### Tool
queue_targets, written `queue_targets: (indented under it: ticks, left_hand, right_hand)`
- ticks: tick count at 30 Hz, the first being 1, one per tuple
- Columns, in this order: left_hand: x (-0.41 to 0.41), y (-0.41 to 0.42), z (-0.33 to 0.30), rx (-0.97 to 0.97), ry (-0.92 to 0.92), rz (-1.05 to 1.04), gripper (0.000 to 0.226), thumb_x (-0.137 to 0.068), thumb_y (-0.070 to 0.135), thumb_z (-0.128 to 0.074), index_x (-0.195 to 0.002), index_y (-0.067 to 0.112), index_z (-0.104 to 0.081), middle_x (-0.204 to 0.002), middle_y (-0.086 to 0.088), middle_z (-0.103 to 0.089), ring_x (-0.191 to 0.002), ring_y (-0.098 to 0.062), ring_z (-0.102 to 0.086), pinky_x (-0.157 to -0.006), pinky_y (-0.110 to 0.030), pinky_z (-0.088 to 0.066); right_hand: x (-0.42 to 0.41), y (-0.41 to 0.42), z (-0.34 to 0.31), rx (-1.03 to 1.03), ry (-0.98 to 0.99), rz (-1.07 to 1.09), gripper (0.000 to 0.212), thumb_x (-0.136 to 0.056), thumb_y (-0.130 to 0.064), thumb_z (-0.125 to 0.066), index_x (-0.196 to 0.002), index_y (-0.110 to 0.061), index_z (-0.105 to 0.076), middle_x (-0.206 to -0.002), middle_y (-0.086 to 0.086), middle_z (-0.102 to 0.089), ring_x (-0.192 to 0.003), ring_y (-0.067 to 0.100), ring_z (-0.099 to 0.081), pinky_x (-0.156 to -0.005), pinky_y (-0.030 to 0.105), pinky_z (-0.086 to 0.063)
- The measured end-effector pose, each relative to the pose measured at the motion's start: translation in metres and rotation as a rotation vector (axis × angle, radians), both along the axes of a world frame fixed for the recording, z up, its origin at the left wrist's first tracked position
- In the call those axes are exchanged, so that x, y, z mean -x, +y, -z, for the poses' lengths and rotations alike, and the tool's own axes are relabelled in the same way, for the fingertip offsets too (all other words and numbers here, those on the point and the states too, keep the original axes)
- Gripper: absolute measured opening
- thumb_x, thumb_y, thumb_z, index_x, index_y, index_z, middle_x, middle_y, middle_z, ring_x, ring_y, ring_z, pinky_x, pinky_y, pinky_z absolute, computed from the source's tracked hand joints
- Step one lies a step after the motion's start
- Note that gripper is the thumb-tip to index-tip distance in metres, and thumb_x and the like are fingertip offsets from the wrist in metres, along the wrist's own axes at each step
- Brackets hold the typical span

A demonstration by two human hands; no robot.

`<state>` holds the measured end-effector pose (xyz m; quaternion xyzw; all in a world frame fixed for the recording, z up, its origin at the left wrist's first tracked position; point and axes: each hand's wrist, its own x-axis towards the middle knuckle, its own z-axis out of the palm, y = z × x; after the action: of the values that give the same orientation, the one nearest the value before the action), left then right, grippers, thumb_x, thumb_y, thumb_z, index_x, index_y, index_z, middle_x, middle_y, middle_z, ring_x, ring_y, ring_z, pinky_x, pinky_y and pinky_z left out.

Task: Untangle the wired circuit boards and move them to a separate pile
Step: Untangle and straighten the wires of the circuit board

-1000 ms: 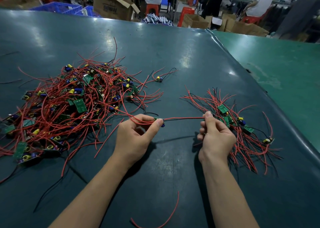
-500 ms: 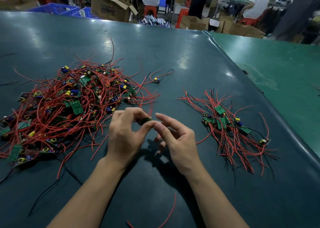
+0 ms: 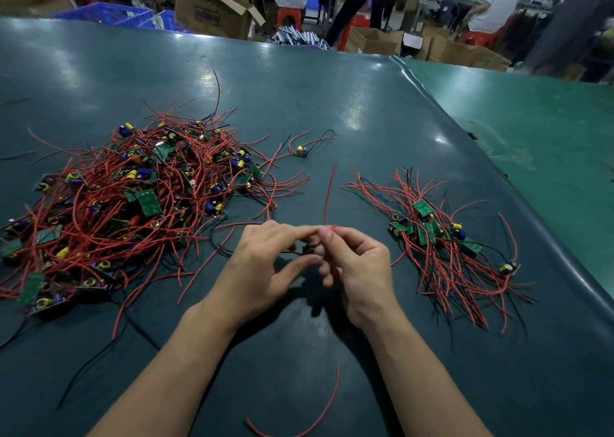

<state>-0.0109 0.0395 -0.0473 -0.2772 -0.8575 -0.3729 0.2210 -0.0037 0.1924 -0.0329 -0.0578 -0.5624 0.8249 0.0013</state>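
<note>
A big tangle of red-wired green circuit boards [image 3: 133, 200] lies on the left of the dark table. A smaller sorted pile [image 3: 442, 240] lies on the right. Between them my left hand [image 3: 265, 264] and my right hand [image 3: 358, 270] meet at the fingertips. Together they hold one small circuit board [image 3: 307, 249], mostly hidden by the fingers. My right thumb and forefinger pinch its red wire [image 3: 329, 197], which stands up and away from me. My left fingers curl round the board from the other side.
One wired board [image 3: 301, 151] lies alone behind the hands. A loose red wire [image 3: 319, 413] curves on the table near my forearms. The table's right edge [image 3: 498, 184] runs diagonally beside a green table. Boxes, crates and seated people are at the back.
My right hand has come in from the right pile, where it stretched the wire sideways, to meet my left hand. The red wire now points upward instead of lying horizontal.
</note>
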Motion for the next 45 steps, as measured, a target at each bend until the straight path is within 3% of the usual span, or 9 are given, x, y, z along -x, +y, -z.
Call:
queue_targets:
  ticks: [4, 11, 17, 26, 31, 34, 37, 41, 45]
  left_hand:
    - [-0.001, 0.001, 0.001, 0.007, 0.003, -0.092, 0.038, -0.080, 0.034, -0.072, -0.113, 0.017, -0.067, -0.104, 0.012, -0.069, -0.100, -0.007, -0.061, -0.092, -0.042, -0.040]
    - [-0.003, 0.006, -0.001, 0.012, 0.062, -0.140, 0.028, -0.094, 0.030, -0.051, -0.108, 0.011, -0.066, -0.093, 0.004, -0.066, -0.087, -0.019, -0.062, -0.087, -0.045, -0.042]
    - [-0.003, 0.004, -0.004, -0.024, 0.015, -0.150, 0.030, -0.094, 0.029, -0.049, -0.107, 0.008, -0.066, -0.090, 0.002, -0.064, -0.083, -0.019, -0.059, -0.082, -0.038, -0.042]
    - [0.000, 0.005, -0.003, 0.061, 0.073, -0.127, 0.021, -0.092, 0.028, -0.058, -0.104, 0.013, -0.067, -0.084, 0.010, -0.060, -0.078, -0.016, -0.058, -0.079, -0.042, -0.040]
    - [0.003, 0.003, -0.001, 0.062, 0.062, -0.106, 0.024, -0.093, 0.033, -0.057, -0.104, 0.014, -0.068, -0.084, 0.010, -0.062, -0.078, -0.017, -0.059, -0.079, -0.042, -0.041]
    - [0.002, 0.005, -0.002, 0.070, 0.042, -0.080, 0.027, -0.094, 0.034, -0.054, -0.104, 0.013, -0.068, -0.084, 0.007, -0.064, -0.078, -0.018, -0.061, -0.079, -0.043, -0.042]
    - [0.001, 0.004, -0.002, 0.078, 0.038, -0.076, 0.026, -0.094, 0.033, -0.055, -0.104, 0.013, -0.068, -0.084, 0.006, -0.065, -0.079, -0.019, -0.061, -0.080, -0.044, -0.042]
    - [0.000, -0.001, -0.001, 0.069, 0.054, -0.100, 0.026, -0.094, 0.032, -0.056, -0.104, 0.012, -0.068, -0.083, 0.006, -0.064, -0.078, -0.018, -0.060, -0.079, -0.042, -0.042]
    - [-0.001, -0.001, 0.000, 0.062, 0.052, -0.096, 0.026, -0.094, 0.033, -0.055, -0.104, 0.013, -0.068, -0.085, 0.007, -0.064, -0.079, -0.017, -0.060, -0.079, -0.042, -0.042]
  right_hand:
    - [0.001, 0.003, -0.006, 0.097, -0.024, 0.024, 0.010, -0.092, -0.004, -0.060, -0.083, -0.005, -0.061, -0.058, 0.005, -0.062, -0.040, 0.010, -0.050, -0.035, 0.019, -0.038]
    - [-0.001, 0.009, -0.009, 0.262, -0.106, -0.146, 0.011, -0.082, -0.010, -0.062, -0.089, -0.014, -0.055, -0.063, 0.004, -0.061, -0.048, 0.011, -0.054, -0.039, 0.017, -0.039]
    - [-0.001, 0.004, -0.001, 0.047, -0.049, -0.126, 0.014, -0.089, -0.013, -0.064, -0.084, -0.015, -0.077, -0.068, 0.004, -0.065, -0.052, 0.010, -0.056, -0.044, 0.018, -0.043]
    - [0.008, 0.017, -0.001, -0.092, -0.007, 0.280, 0.027, -0.097, -0.021, -0.060, -0.076, -0.011, -0.074, -0.057, -0.002, -0.058, -0.043, 0.006, -0.046, -0.035, 0.019, -0.035]
    - [0.011, 0.023, -0.008, 0.317, -0.034, 0.290, 0.031, -0.101, -0.020, -0.049, -0.079, -0.005, -0.066, -0.053, -0.003, -0.049, -0.039, 0.005, -0.038, -0.034, 0.016, -0.029]
    - [0.010, 0.026, -0.011, 0.578, -0.092, 0.182, 0.038, -0.100, -0.024, -0.047, -0.068, -0.008, -0.062, -0.051, -0.003, -0.043, -0.036, 0.006, -0.033, -0.030, 0.017, -0.026]
    - [0.012, 0.027, -0.011, 0.538, -0.114, 0.184, 0.043, -0.100, -0.027, -0.047, -0.063, -0.010, -0.061, -0.049, -0.004, -0.041, -0.034, 0.006, -0.030, -0.029, 0.016, -0.023]
    - [0.013, 0.028, -0.009, 0.358, -0.058, 0.245, 0.030, -0.101, -0.023, -0.049, -0.084, -0.005, -0.066, -0.057, -0.002, -0.050, -0.041, 0.005, -0.037, -0.034, 0.016, -0.029]
    - [0.012, 0.031, -0.012, 0.559, -0.102, 0.194, 0.039, -0.102, -0.027, -0.044, -0.073, -0.010, -0.063, -0.051, -0.001, -0.048, -0.036, 0.006, -0.035, -0.031, 0.017, -0.027]
